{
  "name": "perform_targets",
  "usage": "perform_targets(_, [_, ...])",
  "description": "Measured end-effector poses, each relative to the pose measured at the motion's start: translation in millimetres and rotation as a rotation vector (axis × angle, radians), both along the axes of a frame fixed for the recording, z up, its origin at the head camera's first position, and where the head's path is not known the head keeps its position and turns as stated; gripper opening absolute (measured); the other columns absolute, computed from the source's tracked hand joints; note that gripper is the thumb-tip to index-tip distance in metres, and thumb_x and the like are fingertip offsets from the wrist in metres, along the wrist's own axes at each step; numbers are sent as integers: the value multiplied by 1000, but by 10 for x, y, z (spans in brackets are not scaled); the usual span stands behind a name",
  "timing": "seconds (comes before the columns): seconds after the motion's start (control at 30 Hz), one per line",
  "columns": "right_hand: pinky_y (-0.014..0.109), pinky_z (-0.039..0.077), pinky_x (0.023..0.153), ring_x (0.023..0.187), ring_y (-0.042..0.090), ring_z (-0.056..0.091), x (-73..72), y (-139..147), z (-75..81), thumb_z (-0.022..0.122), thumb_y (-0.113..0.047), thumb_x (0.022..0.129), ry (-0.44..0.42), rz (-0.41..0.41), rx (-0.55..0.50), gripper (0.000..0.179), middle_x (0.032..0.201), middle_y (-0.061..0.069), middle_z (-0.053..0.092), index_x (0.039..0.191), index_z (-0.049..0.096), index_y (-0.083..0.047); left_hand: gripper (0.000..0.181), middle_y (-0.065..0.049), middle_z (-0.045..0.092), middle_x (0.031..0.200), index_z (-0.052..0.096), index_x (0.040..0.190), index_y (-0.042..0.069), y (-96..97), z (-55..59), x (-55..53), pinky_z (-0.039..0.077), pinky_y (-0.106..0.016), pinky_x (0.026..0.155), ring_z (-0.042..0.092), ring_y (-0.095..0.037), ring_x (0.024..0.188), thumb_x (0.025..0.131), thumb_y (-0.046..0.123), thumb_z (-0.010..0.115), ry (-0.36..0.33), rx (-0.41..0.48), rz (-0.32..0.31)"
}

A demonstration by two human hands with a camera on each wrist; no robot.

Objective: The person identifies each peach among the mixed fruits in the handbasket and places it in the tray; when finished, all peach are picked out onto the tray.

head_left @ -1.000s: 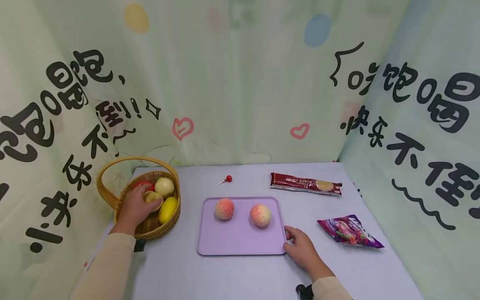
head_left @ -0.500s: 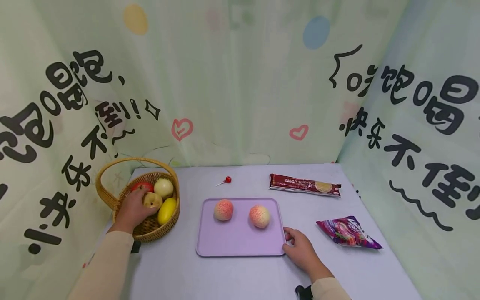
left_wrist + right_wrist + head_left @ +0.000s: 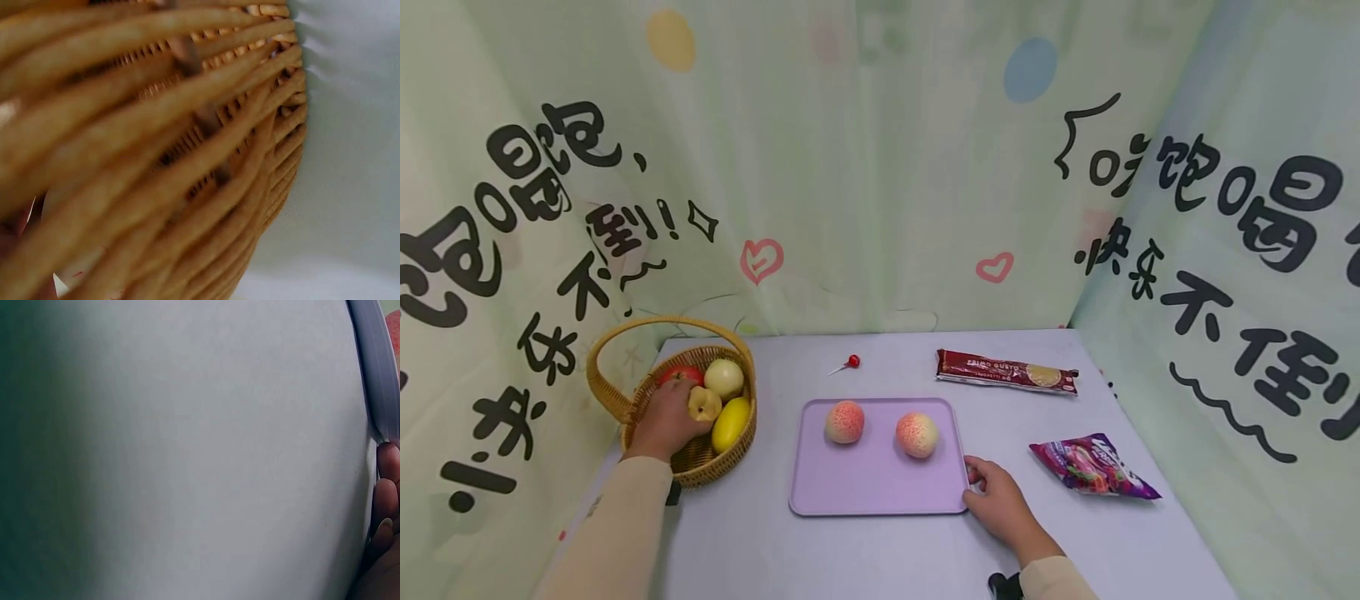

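In the head view my left hand (image 3: 666, 418) reaches into a wicker basket (image 3: 718, 471) at the left. Its thumb lies beside a yellow-brown, dimpled fruit (image 3: 704, 405), which it holds; the other fingers are mostly hidden. Around it sit a red fruit (image 3: 683, 374), a pale yellow round fruit (image 3: 724, 379) and a lemon-yellow oval fruit (image 3: 732, 425). The basket's weave (image 3: 187, 144) fills most of the left wrist view. My right hand (image 3: 997, 498) pinches the right edge of a lilac tray (image 3: 880, 492), which bears two peaches (image 3: 845, 422). Curled fingers (image 3: 386, 499) show at the tray's rim in the right wrist view.
A red lollipop (image 3: 853, 362) lies behind the tray. At the back right is a dark red spaghetti packet (image 3: 1007, 372), with a purple snack bag (image 3: 1096, 467) nearer on the right. The basket's tall handle (image 3: 606, 392) arches over its left side. Printed curtains enclose the table.
My left hand has shifted slightly down and left in the basket, uncovering more of the red fruit. The yellow-brown fruit has turned, showing its dimple. The right hand keeps its hold on the tray.
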State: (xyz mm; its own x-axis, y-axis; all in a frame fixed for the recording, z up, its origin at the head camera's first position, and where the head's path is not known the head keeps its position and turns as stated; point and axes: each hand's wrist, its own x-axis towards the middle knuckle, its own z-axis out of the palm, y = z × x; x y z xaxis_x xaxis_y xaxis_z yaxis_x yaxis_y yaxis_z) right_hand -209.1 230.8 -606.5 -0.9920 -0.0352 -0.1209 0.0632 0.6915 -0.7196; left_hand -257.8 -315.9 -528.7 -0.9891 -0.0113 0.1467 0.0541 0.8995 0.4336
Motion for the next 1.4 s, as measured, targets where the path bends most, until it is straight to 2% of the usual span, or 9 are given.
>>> perform_targets(0.43, [35, 46, 81, 93, 18, 52, -12, -11, 3, 71, -4, 81, -4, -8, 5, 61, 100, 2, 62, 140, 59, 1, 73, -31, 51, 127, 53, 133, -9, 10, -20, 0, 47, -63, 97, 50, -48, 112, 75, 20, 87, -13, -6, 6])
perform_targets(0.77, [35, 46, 81, 93, 18, 52, -13, -2, -16, 71, -4, 80, -1, -4, 9, 62, 101, 2, 61, 140, 59, 1, 78, -34, 47, 138, 50, 139, -10, -1, -35, 23, 43, -66, 103, 46, -52, 123, 77, 20, 86, -6, 19, 16])
perform_targets(1.17, [35, 46, 81, 93, 18, 52, -14, 1, -18, 71, -4, 81, -9, -1, 15, 61, 101, 2, 61, 141, 59, 1, 84, -36, 48, 137, 48, 140, -13, -15, -18, 54, 41, -67, 105, 47, -52, 123, 72, 19, 86, 99, 28, 10])
perform_targets(1.4, [35, 46, 81, 93, 18, 52, -15, -1, -5, 71, -4, 80, -8, 0, 10, 61, 101, 2, 61, 140, 59, 1, 84, -36, 45, 141, 46, 143, -11, 11, 69, 117, 42, -65, 104, 46, -51, 125, 74, 18, 85, 97, 62, 12])
